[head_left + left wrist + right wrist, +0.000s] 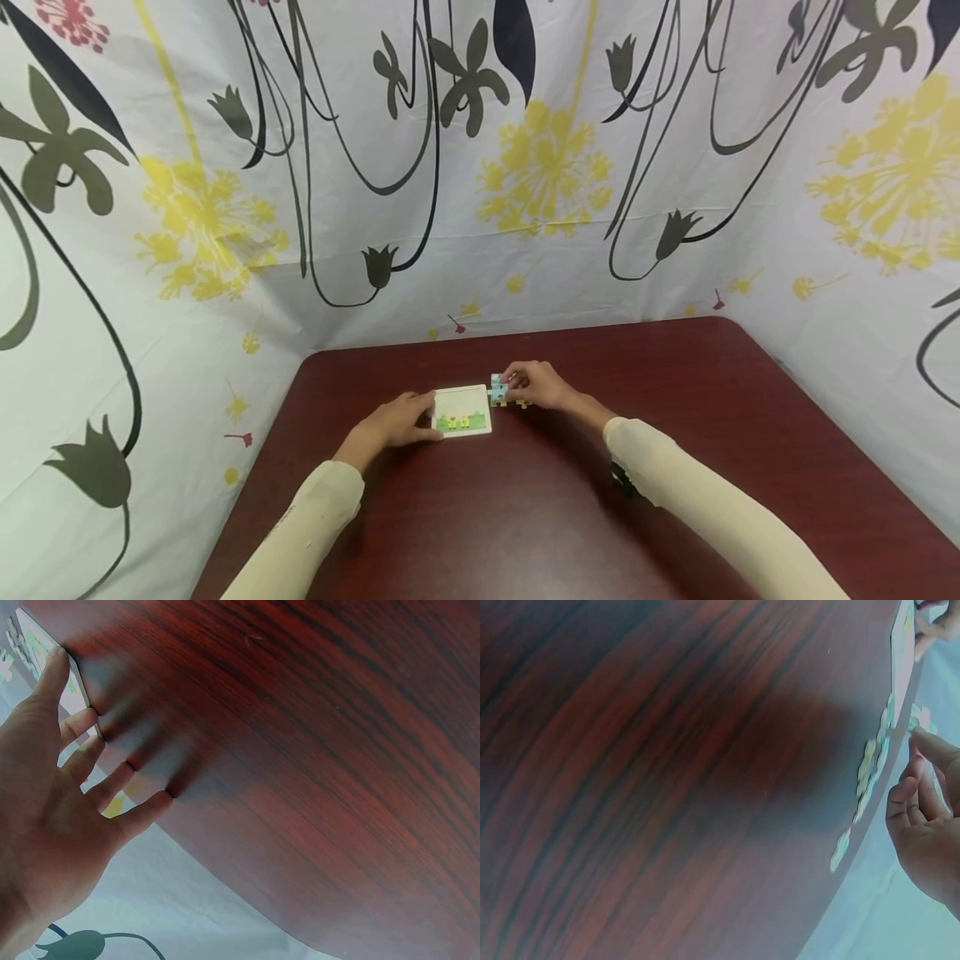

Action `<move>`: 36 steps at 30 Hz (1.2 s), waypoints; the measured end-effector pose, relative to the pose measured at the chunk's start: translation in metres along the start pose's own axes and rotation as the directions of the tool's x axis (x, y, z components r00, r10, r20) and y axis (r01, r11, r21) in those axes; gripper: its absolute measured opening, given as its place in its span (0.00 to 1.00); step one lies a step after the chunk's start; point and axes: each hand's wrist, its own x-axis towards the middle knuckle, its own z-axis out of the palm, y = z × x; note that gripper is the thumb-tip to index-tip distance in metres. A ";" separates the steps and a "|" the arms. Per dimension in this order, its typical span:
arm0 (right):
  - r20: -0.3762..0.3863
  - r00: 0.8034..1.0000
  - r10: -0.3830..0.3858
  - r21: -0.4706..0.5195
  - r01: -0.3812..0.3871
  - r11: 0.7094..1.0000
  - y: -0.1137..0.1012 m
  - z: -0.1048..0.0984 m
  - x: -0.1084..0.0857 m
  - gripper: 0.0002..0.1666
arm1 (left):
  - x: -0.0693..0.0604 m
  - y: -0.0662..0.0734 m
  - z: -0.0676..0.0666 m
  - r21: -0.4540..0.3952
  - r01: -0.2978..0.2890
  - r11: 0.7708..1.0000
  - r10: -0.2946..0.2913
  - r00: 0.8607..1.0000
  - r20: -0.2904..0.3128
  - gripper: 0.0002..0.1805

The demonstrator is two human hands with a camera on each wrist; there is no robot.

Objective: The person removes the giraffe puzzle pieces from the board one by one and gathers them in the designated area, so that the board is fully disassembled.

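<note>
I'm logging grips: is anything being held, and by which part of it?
The right hand pinches a puzzle piece, seemingly by its edge. The left hand only touches the tray at its left side.

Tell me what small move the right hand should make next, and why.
I'd probably bring the puzzle piece over to the tray and try it in the pale far part. The right hand seems to pinch that piece beside the tray, whose picture shows only along its near side, and the left hand rests against its left edge.
</note>
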 end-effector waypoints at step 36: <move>0.003 0.993 0.118 -0.161 -0.116 0.980 0.040 -0.045 -0.044 0.10 | -0.001 -0.001 0.000 -0.003 0.002 1.000 -0.002 1.000 -0.011 0.22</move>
